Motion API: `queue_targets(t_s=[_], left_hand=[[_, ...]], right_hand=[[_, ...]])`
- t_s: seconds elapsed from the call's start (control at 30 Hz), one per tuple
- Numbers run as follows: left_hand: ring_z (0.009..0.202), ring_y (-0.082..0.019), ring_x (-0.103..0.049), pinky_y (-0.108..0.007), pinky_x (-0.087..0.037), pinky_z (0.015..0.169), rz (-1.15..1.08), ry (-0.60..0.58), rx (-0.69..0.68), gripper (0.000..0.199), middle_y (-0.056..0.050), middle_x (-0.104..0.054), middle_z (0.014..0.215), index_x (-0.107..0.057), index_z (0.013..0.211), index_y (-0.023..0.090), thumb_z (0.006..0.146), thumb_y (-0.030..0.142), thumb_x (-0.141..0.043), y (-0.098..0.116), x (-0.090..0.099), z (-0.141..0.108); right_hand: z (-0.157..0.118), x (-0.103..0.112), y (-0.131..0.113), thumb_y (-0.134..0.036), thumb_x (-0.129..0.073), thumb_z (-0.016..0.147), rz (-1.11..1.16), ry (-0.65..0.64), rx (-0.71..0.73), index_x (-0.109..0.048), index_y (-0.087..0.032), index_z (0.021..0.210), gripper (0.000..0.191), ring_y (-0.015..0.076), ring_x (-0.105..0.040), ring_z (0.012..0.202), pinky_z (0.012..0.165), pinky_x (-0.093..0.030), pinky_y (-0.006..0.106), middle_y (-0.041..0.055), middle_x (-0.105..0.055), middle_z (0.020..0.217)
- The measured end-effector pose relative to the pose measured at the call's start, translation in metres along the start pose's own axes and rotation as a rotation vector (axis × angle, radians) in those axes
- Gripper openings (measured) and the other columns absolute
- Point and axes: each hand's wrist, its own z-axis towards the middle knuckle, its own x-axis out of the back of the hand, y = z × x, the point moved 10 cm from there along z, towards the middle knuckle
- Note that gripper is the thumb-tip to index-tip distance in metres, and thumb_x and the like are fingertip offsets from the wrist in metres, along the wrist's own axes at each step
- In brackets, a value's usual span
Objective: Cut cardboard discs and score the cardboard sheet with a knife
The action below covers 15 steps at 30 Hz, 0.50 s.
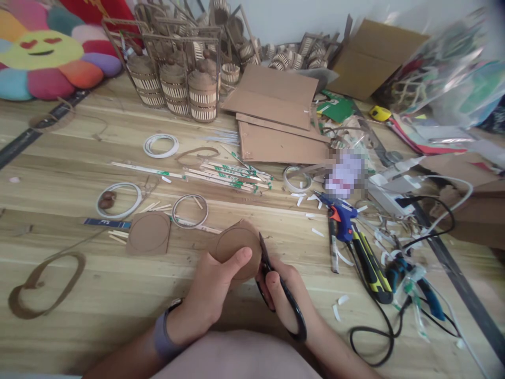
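My left hand (215,287) grips a piece of brown cardboard (232,243), its thumb pressed on the upper face. A circle is drawn on that cardboard, and part of its edge is rounded. In my right hand (286,295) is a pair of black-handled scissors (295,310), the blades at the cardboard's right edge. How far apart the blades stand I cannot tell. A second cardboard piece (149,234), squarish and also marked with a circle, lies to the left on the wooden surface. Beyond my left hand is a ring of tape (190,197).
A blue glue gun (344,218), a yellow-black utility knife (371,266) and pliers (414,284) lie at the right among cords and paper scraps. Wrapped sticks (229,176) and cardboard sheets (280,139) lie farther back. Small slatted barrels (202,97) in frames stand behind them.
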Motion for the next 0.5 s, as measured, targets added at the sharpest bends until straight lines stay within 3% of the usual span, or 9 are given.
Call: queue_targets(t_s=[0.2, 0.5], left_hand=[[0.111, -0.033, -0.071, -0.041, -0.055, 0.098, -0.013, -0.011, -0.002, 0.043, -0.01, -0.08, 0.111, -0.078, 0.101, 0.019, 0.073, 0.051, -0.083, 0.0021, -0.0021, -0.001], [0.107, -0.031, -0.071, -0.04, -0.054, 0.099, 0.027, 0.007, -0.026, 0.037, -0.01, -0.08, 0.107, -0.078, 0.093, 0.018, 0.073, 0.05, -0.082, 0.005, 0.0004, -0.0011]], right_hand=[[-0.0017, 0.0022, 0.0021, -0.081, -0.027, 0.096, -0.016, 0.011, -0.005, -0.043, -0.024, 0.065, 0.067, 0.0129, -0.04, 0.051, 0.051, -0.032, 0.027, -0.0035, -0.042, 0.053], [-0.0007, 0.0018, 0.0041, -0.081, -0.026, 0.096, -0.026, -0.006, -0.026, -0.046, -0.023, 0.068, 0.067, 0.0125, -0.035, 0.051, 0.051, -0.031, 0.027, -0.0045, -0.039, 0.053]])
